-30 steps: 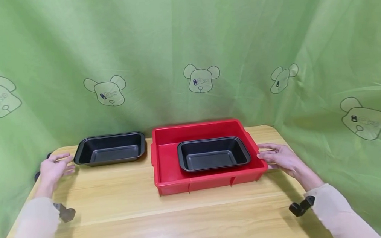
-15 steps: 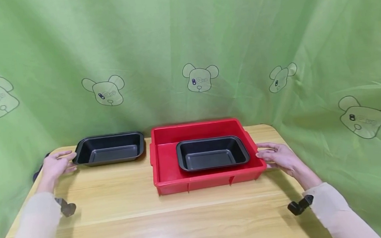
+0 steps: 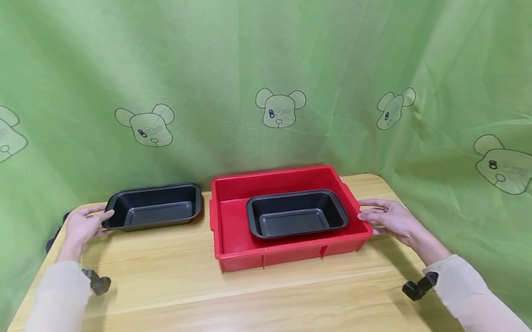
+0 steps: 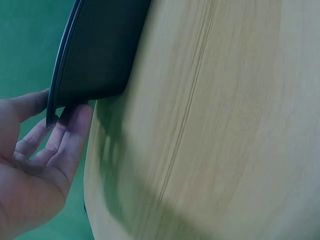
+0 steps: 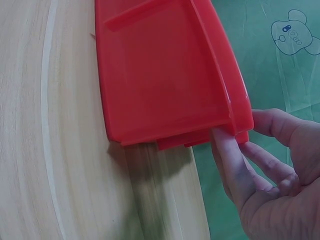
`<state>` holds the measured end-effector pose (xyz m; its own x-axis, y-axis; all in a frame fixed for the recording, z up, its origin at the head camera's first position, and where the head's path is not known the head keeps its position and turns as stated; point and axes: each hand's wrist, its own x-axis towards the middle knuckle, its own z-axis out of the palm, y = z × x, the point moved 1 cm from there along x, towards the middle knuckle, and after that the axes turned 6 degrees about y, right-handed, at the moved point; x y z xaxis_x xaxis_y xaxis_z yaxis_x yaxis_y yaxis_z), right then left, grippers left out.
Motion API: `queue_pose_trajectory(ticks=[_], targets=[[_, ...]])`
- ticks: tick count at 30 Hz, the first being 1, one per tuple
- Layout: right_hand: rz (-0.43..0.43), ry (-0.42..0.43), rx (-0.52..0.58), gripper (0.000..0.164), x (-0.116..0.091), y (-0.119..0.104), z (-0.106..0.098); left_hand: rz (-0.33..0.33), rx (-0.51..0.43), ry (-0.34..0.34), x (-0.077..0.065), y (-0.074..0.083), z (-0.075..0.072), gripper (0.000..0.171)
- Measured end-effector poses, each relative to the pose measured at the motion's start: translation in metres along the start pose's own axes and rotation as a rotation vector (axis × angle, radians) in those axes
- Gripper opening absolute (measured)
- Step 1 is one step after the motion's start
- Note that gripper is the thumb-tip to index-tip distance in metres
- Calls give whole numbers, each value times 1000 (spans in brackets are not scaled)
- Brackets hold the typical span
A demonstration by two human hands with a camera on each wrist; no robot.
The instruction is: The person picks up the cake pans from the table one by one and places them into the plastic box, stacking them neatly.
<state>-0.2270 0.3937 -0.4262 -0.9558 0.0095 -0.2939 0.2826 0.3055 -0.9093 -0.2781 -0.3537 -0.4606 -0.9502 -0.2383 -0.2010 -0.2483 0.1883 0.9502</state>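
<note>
Our left hand (image 3: 83, 228) pinches the pan (image 3: 155, 206) left of the tray (image 3: 234, 227), our right hand (image 3: 393, 222) grips the tray's right end, and we should hold both level.

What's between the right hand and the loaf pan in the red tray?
The red tray's right wall, shown in the head view; the right hand grips its edge.
</note>
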Motion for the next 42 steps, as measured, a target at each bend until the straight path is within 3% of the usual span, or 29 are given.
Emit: queue_pose_trajectory(ticks=[15, 32, 42], targets=[[-3, 3, -2, 75, -1, 0, 2, -25, 17, 0, 6, -5, 0, 72], [-1, 10, -5, 73, 0, -1, 2, -34, -52, -101, -2, -7, -6, 65], [-1, 1, 5, 74, -2, -2, 2, -71, -178, -133, -14, -3, -5, 76]])
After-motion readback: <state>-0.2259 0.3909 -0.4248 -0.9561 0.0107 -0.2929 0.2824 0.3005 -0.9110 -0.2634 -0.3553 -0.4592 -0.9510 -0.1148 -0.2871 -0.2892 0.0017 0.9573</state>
